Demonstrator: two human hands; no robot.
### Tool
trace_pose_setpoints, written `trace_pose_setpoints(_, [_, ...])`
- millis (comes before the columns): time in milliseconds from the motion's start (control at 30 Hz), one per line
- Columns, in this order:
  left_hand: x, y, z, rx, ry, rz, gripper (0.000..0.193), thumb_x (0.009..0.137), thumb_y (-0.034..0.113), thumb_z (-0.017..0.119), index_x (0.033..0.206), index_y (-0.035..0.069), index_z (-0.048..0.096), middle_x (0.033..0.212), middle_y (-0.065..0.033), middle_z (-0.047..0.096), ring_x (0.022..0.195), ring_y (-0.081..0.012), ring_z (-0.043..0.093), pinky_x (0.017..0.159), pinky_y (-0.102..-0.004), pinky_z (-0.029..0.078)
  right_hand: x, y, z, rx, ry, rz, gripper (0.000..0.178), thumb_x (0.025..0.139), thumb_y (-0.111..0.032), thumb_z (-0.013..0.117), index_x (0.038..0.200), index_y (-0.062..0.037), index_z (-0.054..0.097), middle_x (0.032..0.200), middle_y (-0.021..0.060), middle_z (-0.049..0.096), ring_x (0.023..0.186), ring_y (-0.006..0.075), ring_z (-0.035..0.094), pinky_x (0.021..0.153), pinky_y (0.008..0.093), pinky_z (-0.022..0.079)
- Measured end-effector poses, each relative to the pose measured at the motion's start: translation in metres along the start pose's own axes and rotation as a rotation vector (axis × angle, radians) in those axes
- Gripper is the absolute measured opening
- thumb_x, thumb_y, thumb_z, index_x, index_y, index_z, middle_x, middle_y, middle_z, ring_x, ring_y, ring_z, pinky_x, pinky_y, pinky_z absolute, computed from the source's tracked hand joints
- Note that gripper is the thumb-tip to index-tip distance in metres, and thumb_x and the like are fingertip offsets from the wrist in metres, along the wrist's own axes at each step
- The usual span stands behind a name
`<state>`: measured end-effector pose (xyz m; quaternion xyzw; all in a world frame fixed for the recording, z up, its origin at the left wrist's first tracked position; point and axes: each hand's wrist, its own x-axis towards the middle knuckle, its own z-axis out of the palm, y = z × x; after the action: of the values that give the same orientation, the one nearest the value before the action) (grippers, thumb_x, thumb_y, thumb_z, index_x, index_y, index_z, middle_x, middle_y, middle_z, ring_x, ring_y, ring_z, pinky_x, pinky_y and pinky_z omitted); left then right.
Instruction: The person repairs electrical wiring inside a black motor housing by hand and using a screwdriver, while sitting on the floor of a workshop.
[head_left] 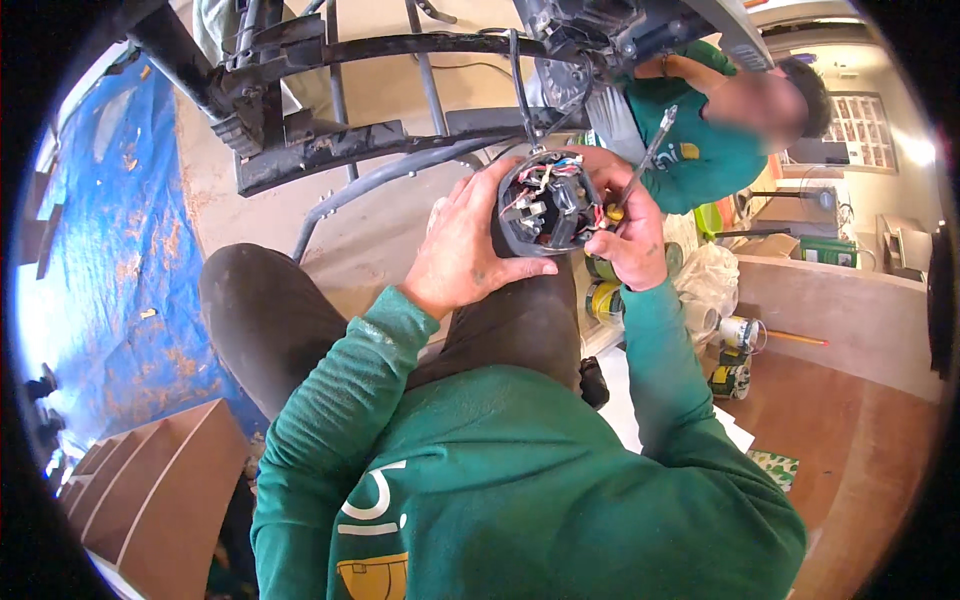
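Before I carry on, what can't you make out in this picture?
All in the head view:
Underside of the round housing: faces away from the camera.
Left hand fingertips, except the thumb's: behind the housing.
Lower end of the slim tool: lost among the right hand's fingers.
Where each of the wires ends: too small, tangled.
Top of the black frame: cut off by the upper edge.

Housing (pixel 508 232): dk grey/blk, ctr
Wires (pixel 548 180): red, wht, yel, bit of blue
Sweatshirt (pixel 560 480): grn, wht + yel print, btm ctr
Trousers (pixel 265 325): dk brn-grey
Metal frame (pixel 350 143): blk, top
Tarp (pixel 120 250): blue, brn specks, L side
Shelf unit (pixel 185 490): brn, paler edges, lower L
Co-worker's top (pixel 690 185): grn, yel patch, upper R
Tins (pixel 604 300): grn/yel/wht, R of ctr
Plastic bag (pixel 708 275): milky wht, R of ctr
Floor (pixel 840 440): reddish-brn, lower R
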<state>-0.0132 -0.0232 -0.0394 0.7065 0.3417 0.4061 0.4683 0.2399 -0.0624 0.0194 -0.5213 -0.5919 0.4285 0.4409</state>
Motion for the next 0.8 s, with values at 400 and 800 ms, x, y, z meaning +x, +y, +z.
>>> trace_pose_setpoints(400, [-0.010, -0.002, -0.009, -0.265, 0.127, 0.103, 0.106, 0.076, 0.040, 0.102, 0.155, -0.001, 0.045, 0.152, -0.0198, 0.057, 0.143, -0.0332, 0.057, 0.119, -0.0471, 0.046, 0.003, 0.005, -0.001, 0.083, -0.022, 0.028, 0.088, 0.068, -0.046, 0.106, 0.134, -0.0045, 0.066, 0.111, -0.0025, 0.058, 0.101, 0.0089, 0.054, 0.090, 0.0255, 0.045])
trace_pose_setpoints(800, [-0.009, 0.011, -0.027, -0.177, 0.193, 0.054, 0.021, 0.089, 0.005, 0.083, 0.108, 0.002, 0.076, 0.129, -0.0166, 0.074, 0.120, -0.0319, 0.072, 0.105, -0.0414, 0.054, 0.004, 0.006, 0.003, 0.136, -0.003, -0.006, 0.083, 0.071, -0.041, 0.105, 0.135, -0.0053, 0.066, 0.111, -0.0031, 0.060, 0.096, 0.0084, 0.054, 0.086, 0.0236, 0.044])
